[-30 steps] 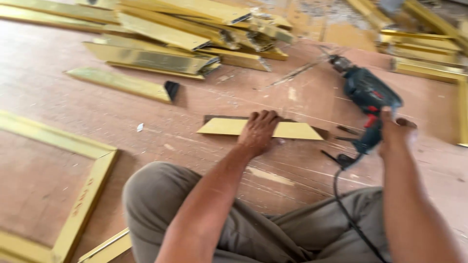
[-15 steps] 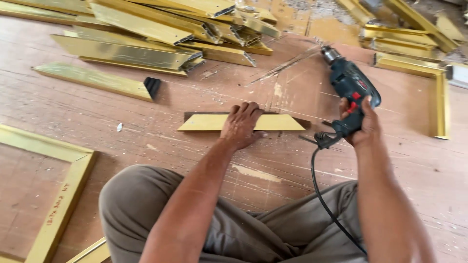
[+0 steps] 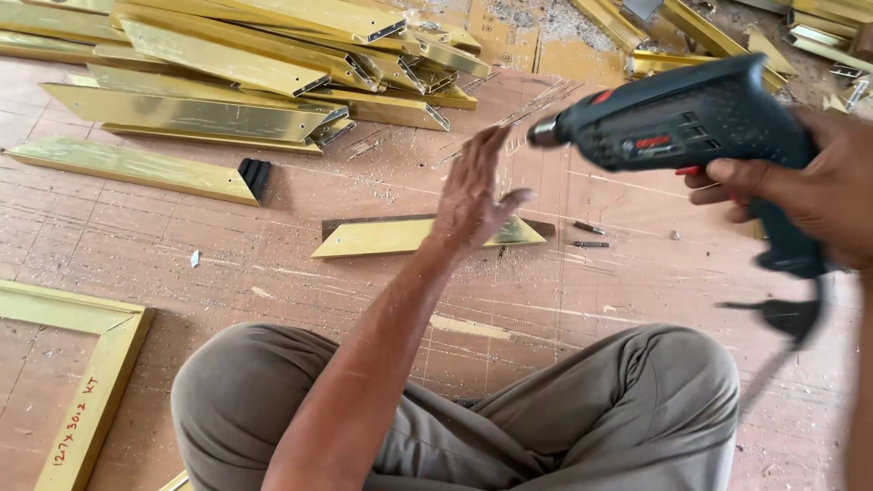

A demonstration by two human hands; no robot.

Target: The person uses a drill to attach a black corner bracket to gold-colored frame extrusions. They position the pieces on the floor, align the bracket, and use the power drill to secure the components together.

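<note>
Right hand: the right hand [image 3: 818,186] is wrapped tight round the grip of the dark blue-green corded power drill [image 3: 691,127], forefinger lying along the body; drill raised in the air at the right, nose pointing left.
Left hand: the left hand [image 3: 473,195] is lifted with fingers spread, holding nothing, hovering above the short gold mitred moulding strip [image 3: 382,236].
Strip: lies flat on the reddish plywood floor [image 3: 273,282] at the centre, just beyond the crossed knees in grey trousers [image 3: 509,409].
Small parts: two dark drill bits [image 3: 589,236] lie just right of the strip's right tip.
Open room: bare floor left of the strip, and between the strip and the knees.
Edges: far left, a stack of long gold moulding lengths [image 3: 255,64]; near left, the corner of a joined gold frame [image 3: 86,364] with handwriting on its rail; far right, more gold offcuts [image 3: 709,36].
Label: a red patch on the drill's side.
</note>
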